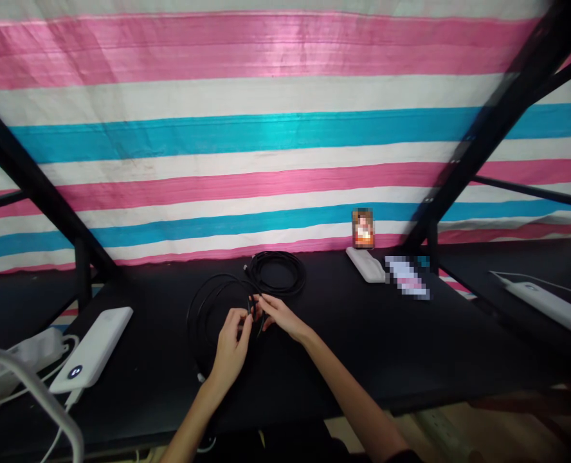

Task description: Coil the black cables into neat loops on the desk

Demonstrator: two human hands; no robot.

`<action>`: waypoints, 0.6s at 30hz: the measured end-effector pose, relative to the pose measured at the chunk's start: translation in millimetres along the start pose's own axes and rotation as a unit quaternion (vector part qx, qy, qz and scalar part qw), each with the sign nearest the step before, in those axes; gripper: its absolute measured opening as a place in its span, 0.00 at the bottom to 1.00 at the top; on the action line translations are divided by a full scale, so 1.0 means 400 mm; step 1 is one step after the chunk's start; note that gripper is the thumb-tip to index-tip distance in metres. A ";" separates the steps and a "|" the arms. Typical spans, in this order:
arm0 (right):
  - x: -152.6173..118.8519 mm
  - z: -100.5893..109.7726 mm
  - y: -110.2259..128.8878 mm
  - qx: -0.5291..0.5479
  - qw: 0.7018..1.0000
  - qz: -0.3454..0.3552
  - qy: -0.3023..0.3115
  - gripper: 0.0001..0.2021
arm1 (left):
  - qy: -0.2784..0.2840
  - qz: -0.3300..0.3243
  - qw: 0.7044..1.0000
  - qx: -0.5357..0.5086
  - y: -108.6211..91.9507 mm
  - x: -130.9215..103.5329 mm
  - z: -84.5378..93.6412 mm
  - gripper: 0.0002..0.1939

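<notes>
Both of my hands meet over the black shelf (314, 360), near its middle. My left hand (232, 337) pinches strands of a loosely looped black cable (192, 305). From the right, my right hand (278, 315) has its fingers closed around the same cable, close to the left fingertips. Wide loops of this cable spread out to the left of my hands, and a light-coloured connector end (200, 377) lies by my left wrist. Just behind my hands rests a second black cable (295, 286), wound in a neat coil, its small plug at the upper left.
A white power bank (95, 347) with a plugged-in cable lies at left, beside a white power strip (39, 347). At back right are a white device (366, 265) and a blurred packet (408, 278). Another white power bank (553, 308) lies far right. Black frame bars (488, 128) slant at both sides.
</notes>
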State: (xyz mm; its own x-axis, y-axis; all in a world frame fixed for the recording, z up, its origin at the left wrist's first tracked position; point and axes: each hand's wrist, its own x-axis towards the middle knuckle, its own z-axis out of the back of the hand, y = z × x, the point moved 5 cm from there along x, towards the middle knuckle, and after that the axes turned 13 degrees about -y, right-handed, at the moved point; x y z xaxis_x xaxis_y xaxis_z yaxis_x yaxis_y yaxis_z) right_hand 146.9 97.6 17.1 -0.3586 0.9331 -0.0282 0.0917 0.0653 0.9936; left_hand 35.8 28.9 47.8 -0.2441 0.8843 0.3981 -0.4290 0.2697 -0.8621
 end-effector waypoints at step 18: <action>-0.028 0.042 0.083 0.027 0.999 0.045 0.008 0.21 | -0.366 0.093 0.905 -0.199 -0.058 -0.011 0.293 0.15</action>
State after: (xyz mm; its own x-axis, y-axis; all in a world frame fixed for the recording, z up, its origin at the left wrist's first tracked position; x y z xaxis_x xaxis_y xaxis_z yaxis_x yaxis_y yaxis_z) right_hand 169.6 95.5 48.7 -0.3610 0.9304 0.0633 0.1749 0.0009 0.9846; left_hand -55.3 -26.0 102.7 -0.8521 0.4790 0.2110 -0.0110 0.3867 -0.9222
